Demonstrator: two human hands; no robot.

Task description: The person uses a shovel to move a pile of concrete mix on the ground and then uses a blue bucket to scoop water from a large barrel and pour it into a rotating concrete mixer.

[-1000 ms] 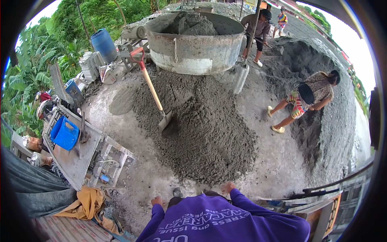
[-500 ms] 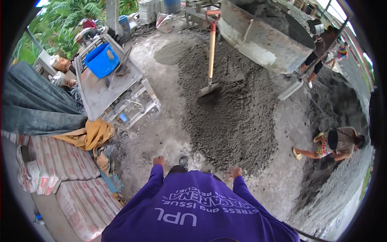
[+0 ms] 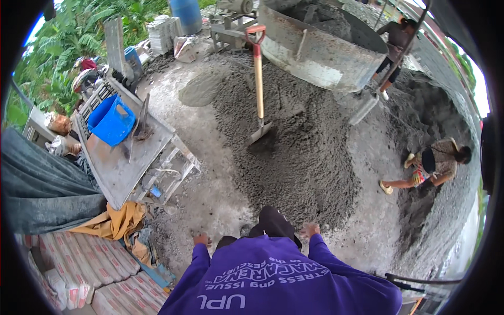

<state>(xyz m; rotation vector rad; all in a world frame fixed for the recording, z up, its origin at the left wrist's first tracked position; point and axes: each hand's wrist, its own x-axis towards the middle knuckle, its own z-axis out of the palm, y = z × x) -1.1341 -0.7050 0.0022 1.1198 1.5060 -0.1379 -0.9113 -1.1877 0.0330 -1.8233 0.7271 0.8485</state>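
Note:
My left hand [image 3: 201, 240] hangs beside my purple sleeve, above the pale dusty floor, with loosely parted fingers and nothing seen in them. My right hand [image 3: 310, 229] is empty too, its fingers stretched out over the near edge of a wide spread of wet grey mortar [image 3: 302, 163]. Ahead, a shovel [image 3: 259, 86] with a wooden shaft and red D-handle stands with its blade in the mortar. Neither hand touches it. My dark-clad leg [image 3: 273, 223] is forward between the hands.
A round metal mixer pan [image 3: 320, 60] stands at the back. On the left are a metal table [image 3: 128, 152] with a blue cut container [image 3: 111, 121], and stacked cement bags [image 3: 86, 262]. One person [image 3: 396, 44] stands by the pan; another [image 3: 441, 160] is at right, beside dark sand.
My leg has come forward between my hands. The shovel and pan now appear lower-left or farther left as my view shifts. The person by the pan has changed posture.

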